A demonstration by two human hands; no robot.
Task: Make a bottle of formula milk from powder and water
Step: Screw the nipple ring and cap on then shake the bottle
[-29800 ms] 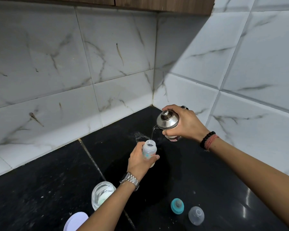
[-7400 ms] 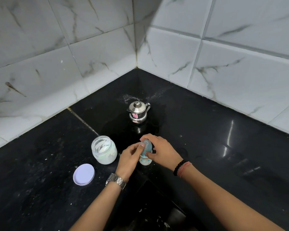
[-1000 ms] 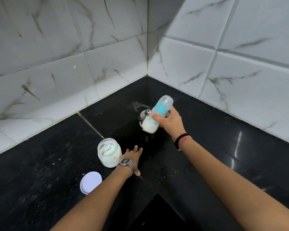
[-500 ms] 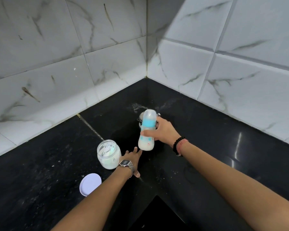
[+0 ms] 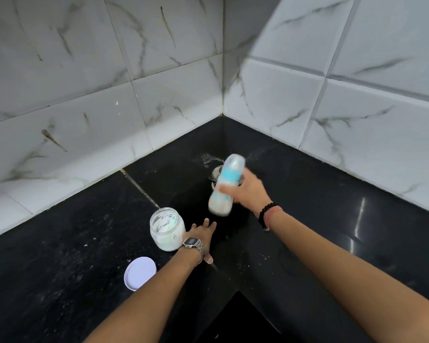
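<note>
1. Bottle (image 5: 225, 186) is capped and up in our right hand (image 5: 249, 194), fingers wrapped round its middle, tilted and blurry above the black counter (image 5: 72, 256), so we reckon we're mid-shake.
2. Milky liquid sits in the bottom of it, so powder and water look to be in already.
3. Left hand (image 5: 204, 240) lies flat on the counter, fingers spread, holding nothing.
4. Powder jar (image 5: 167, 229) stands open just beside that hand, scoop inside, its white lid (image 5: 140, 273) lying nearer us.
5. Steel kettle (image 5: 217, 173) sits mostly hidden behind the bottle.
6. Left to do, we'd guess: finish mixing, set the bottle down, re-lid the jar.
</note>
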